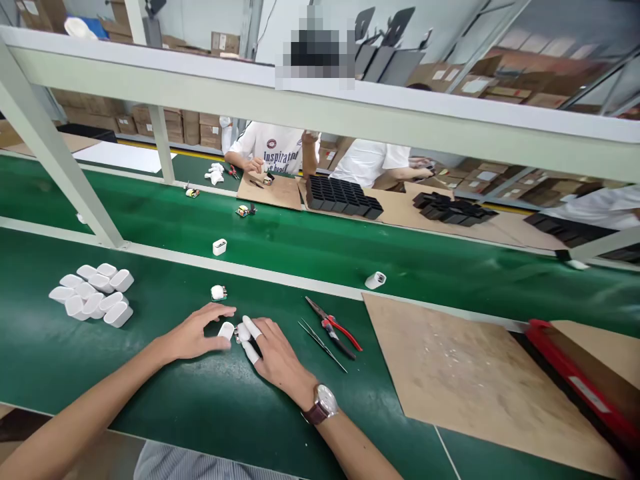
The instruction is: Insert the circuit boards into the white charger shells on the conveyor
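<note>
My left hand (199, 331) curves around a small white plastic housing (226, 331), with the thumb against its lower side and the index finger stretched above it. The housing's open end faces right. My right hand (273, 350), with white finger cots on thumb and index finger, pinches a small circuit board with a white-covered part (243, 333) right beside that opening. Whether board and housing touch, I cannot tell. Another white-covered circuit board (219, 293) lies just beyond my hands. To the right rest tweezers (323, 345) and red-and-black long-nose pliers (334, 327).
Several white housings (93, 293) are grouped at left. Beyond a pale rail (240, 270), a green belt (300, 243) carries assembled housings and circuit boards. Cardboard (440, 360) and a red-edged bin (580, 387) are at right. Co-workers sit opposite, near black trays (345, 197).
</note>
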`<state>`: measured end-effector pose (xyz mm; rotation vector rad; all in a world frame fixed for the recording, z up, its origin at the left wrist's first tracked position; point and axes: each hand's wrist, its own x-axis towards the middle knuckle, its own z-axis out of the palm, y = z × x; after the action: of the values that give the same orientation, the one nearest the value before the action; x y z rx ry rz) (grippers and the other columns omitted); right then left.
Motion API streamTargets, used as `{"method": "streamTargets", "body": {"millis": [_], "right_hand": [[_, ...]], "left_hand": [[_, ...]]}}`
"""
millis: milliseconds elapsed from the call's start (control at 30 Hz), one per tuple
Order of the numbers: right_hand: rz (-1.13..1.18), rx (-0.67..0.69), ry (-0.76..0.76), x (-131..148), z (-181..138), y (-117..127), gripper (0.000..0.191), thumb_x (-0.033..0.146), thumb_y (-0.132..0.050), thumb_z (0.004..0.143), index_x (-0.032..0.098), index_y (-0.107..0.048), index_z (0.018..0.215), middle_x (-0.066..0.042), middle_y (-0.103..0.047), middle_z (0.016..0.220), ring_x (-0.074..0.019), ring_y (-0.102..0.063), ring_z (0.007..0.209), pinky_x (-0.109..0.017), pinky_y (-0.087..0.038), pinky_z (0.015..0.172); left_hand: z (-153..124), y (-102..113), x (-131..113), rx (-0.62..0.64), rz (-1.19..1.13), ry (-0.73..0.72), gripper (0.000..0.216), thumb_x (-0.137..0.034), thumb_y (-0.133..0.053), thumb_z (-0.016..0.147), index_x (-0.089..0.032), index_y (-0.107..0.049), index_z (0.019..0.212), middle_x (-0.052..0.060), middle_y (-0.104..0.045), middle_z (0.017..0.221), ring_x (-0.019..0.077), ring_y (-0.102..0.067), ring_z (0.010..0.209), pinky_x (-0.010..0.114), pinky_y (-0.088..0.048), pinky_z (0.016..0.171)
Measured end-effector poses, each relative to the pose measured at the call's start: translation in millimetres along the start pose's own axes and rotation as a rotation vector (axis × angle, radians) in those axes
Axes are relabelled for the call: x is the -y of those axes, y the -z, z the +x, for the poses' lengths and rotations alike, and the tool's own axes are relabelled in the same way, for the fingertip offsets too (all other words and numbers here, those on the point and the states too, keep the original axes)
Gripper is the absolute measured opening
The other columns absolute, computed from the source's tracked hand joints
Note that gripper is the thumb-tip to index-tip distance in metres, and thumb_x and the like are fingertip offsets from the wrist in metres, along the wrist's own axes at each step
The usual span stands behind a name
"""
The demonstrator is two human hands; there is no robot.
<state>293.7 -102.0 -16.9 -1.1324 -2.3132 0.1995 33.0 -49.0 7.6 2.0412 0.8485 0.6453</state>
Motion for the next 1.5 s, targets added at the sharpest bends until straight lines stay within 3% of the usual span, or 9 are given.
{"method": "streamTargets", "body": {"millis": [100, 333, 433, 533, 667, 767, 933, 1200, 1500], "right_hand": [[0.071, -0.150, -0.045, 2, -2, 4, 0.052, 0.017, -0.060, 0.101, 0.023, -0.043, 0.149, -0.012, -0.066, 0.119, -0.0281, -0.061, 0.106, -0.050, -0.060, 0.090], [0.060, -0.167, 0.034, 32, 7, 21, 0.059, 0.014, -0.067, 0.096, 0.025, -0.045, 0.150, -0.014, -0.065, 0.123, -0.0294, -0.062, 0.109, -0.049, -0.060, 0.089], [0.042, -0.172, 0.025, 36, 11, 22, 0.059, 0.016, -0.066, 0.097, 0.028, -0.045, 0.151, -0.013, -0.066, 0.121, -0.0295, -0.064, 0.106, -0.049, -0.061, 0.087], [0.056, -0.195, -0.005, 37, 13, 25, 0.059, 0.016, -0.065, 0.098, 0.030, -0.045, 0.152, -0.012, -0.066, 0.119, -0.0285, -0.065, 0.104, -0.049, -0.061, 0.086], [0.100, -0.213, -0.025, 41, 13, 29, 0.062, 0.012, -0.066, 0.097, 0.030, -0.045, 0.152, -0.011, -0.065, 0.120, -0.0276, -0.064, 0.105, -0.049, -0.060, 0.088], [0.127, -0.200, -0.021, 45, 10, 28, 0.062, 0.011, -0.066, 0.096, 0.029, -0.046, 0.152, -0.012, -0.065, 0.119, -0.0277, -0.064, 0.105, -0.049, -0.060, 0.088], [0.142, -0.189, -0.036, 50, 6, 17, 0.061, 0.018, -0.067, 0.097, 0.029, -0.044, 0.152, -0.011, -0.067, 0.118, -0.0281, -0.066, 0.104, -0.049, -0.061, 0.087], [0.147, -0.210, 0.025, 55, 9, 13, 0.065, 0.011, -0.066, 0.097, 0.030, -0.042, 0.154, -0.011, -0.068, 0.119, -0.0281, -0.065, 0.104, -0.049, -0.060, 0.086], [0.105, -0.189, 0.069, 52, 9, 8, 0.065, 0.008, -0.064, 0.095, 0.026, -0.042, 0.153, -0.014, -0.067, 0.123, -0.0295, -0.062, 0.107, -0.049, -0.060, 0.086]], "left_hand": [[-13, -1, 6, 0.022, -0.021, 0.067, 0.097, -0.041, -0.092, 0.074, -0.034, -0.043, 0.158, 0.011, -0.059, 0.152, 0.0342, -0.057, 0.137, 0.052, -0.046, 0.116], [-19, -27, 13, -0.064, 0.083, 0.031, 0.072, -0.035, -0.076, 0.092, -0.034, -0.043, 0.156, 0.008, -0.065, 0.136, 0.0276, -0.065, 0.120, 0.044, -0.054, 0.105], [-20, -26, 12, -0.128, 0.181, 0.020, 0.084, -0.046, -0.089, 0.077, -0.029, -0.049, 0.150, 0.009, -0.064, 0.123, 0.0289, -0.066, 0.108, 0.045, -0.057, 0.097], [-19, -16, 9, -0.103, 0.162, 0.000, 0.101, -0.043, -0.098, 0.063, -0.029, -0.049, 0.150, 0.011, -0.060, 0.133, 0.0325, -0.063, 0.118, 0.047, -0.056, 0.101], [-15, -13, 4, 0.029, 0.065, -0.106, 0.049, -0.018, -0.078, 0.083, -0.027, -0.065, 0.129, 0.007, -0.069, 0.124, 0.0260, -0.068, 0.111, 0.041, -0.055, 0.102], [-12, -25, 5, -0.108, 0.159, -0.129, 0.014, -0.021, -0.068, 0.092, -0.023, -0.068, 0.107, 0.006, -0.072, 0.101, 0.0241, -0.066, 0.094, 0.038, -0.056, 0.085], [-13, -44, 8, -0.385, 0.484, -0.172, 0.022, -0.029, -0.075, 0.083, -0.019, -0.063, 0.100, 0.010, -0.063, 0.095, 0.0270, -0.058, 0.087, 0.042, -0.052, 0.075], [-10, -49, 8, -0.444, 0.587, -0.152, 0.022, -0.025, -0.073, 0.079, -0.020, -0.056, 0.092, 0.011, -0.058, 0.091, 0.0287, -0.055, 0.087, 0.044, -0.050, 0.074], [-10, -48, 6, -0.423, 0.617, -0.174, 0.031, -0.046, -0.071, 0.088, -0.018, -0.058, 0.094, 0.011, -0.058, 0.091, 0.0272, -0.050, 0.081, 0.042, -0.047, 0.069]]}}
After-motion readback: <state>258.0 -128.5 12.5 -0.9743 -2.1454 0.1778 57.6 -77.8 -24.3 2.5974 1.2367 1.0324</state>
